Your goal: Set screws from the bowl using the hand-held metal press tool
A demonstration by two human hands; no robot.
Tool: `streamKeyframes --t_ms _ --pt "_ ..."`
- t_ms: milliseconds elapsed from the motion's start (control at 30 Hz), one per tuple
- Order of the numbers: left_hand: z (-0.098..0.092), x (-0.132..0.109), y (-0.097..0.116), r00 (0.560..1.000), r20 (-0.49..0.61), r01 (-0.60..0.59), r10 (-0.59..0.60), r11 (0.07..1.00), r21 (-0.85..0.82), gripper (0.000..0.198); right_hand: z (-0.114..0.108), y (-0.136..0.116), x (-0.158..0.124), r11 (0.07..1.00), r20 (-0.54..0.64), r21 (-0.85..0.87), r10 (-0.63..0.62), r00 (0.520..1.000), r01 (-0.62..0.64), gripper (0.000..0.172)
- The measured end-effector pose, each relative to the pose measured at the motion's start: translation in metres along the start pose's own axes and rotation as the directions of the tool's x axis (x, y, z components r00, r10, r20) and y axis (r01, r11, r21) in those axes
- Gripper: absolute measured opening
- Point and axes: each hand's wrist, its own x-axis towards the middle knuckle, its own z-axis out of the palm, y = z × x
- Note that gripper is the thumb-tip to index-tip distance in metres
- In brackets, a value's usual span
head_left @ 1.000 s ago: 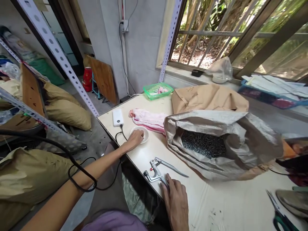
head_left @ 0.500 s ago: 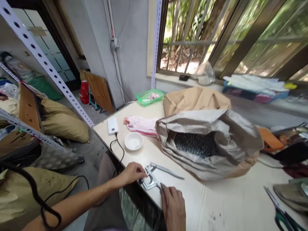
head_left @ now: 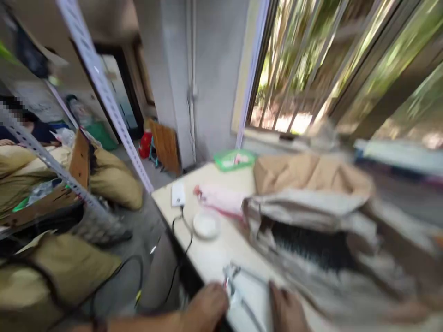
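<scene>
A silver pair of hand-press pliers (head_left: 238, 288) with long handles lies at the near edge of the white table. My left hand (head_left: 209, 302) is at its jaw end, fingers closed together beside a small red spot; whatever they pinch is too blurred to name. Closed fingers of my right hand (head_left: 289, 308) meet the end of the upper handle, while the lower handle runs out of view at the bottom. Just beyond the pliers are a small white bowl (head_left: 206, 225) and a white power bank (head_left: 178, 194) with a black cable.
A large grey-brown sack (head_left: 304, 203), open and holding dark small pieces, covers the right of the table. A pink-and-white bag (head_left: 221, 198) and a green basket (head_left: 235, 160) lie behind. Metal shelving (head_left: 107, 97) and full sacks (head_left: 62, 272) stand left; another person is partly visible there.
The view has swung left and up, so the table and hands sit lower in the picture. My right hand has gone from the lower handle to the upper handle's end.
</scene>
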Motion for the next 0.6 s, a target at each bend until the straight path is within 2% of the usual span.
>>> streamKeyframes --t_ms 67,133,233,300,367,433,500,600 --pt "0.0 -0.025 0.008 0.992 -0.029 -0.121 0.121 0.993 0.016 0.031 -0.005 -0.01 -0.02 0.993 0.167 0.049 0.096 0.981 -0.106 0.034" --pt "-0.003 -0.035 0.009 0.986 -0.06 -0.156 0.156 0.988 0.014 0.028 -0.001 -0.01 -0.016 0.985 0.277 0.079 0.129 0.952 -0.156 0.033" --pt "-0.011 -0.033 0.01 0.966 -0.116 -0.232 0.23 0.973 -0.006 0.026 0.007 -0.005 0.003 0.982 0.32 0.085 0.134 0.938 -0.17 0.03" --pt "-0.019 -0.03 0.015 0.964 -0.15 -0.23 0.221 0.972 -0.046 0.023 0.003 -0.008 0.01 0.978 0.286 0.075 0.168 0.944 -0.196 0.029" --pt "-0.028 -0.026 0.021 0.98 -0.169 -0.124 0.107 0.988 -0.092 0.019 -0.006 -0.018 0.006 0.977 0.191 0.084 0.176 0.966 -0.194 0.03" --pt "-0.039 -0.02 0.026 0.982 -0.167 0.068 -0.089 0.99 -0.125 0.017 -0.014 -0.032 -0.009 0.978 0.14 0.155 0.119 0.983 -0.14 0.031" --pt "-0.053 -0.011 0.028 0.953 -0.122 0.258 -0.279 0.953 -0.161 0.017 -0.019 -0.045 -0.029 0.977 0.134 0.193 0.068 0.989 -0.093 0.032" --pt "-0.068 0.004 0.025 0.884 0.046 0.463 -0.465 0.86 -0.213 0.017 -0.016 -0.059 -0.054 0.977 0.129 0.194 0.059 0.99 -0.084 0.034"
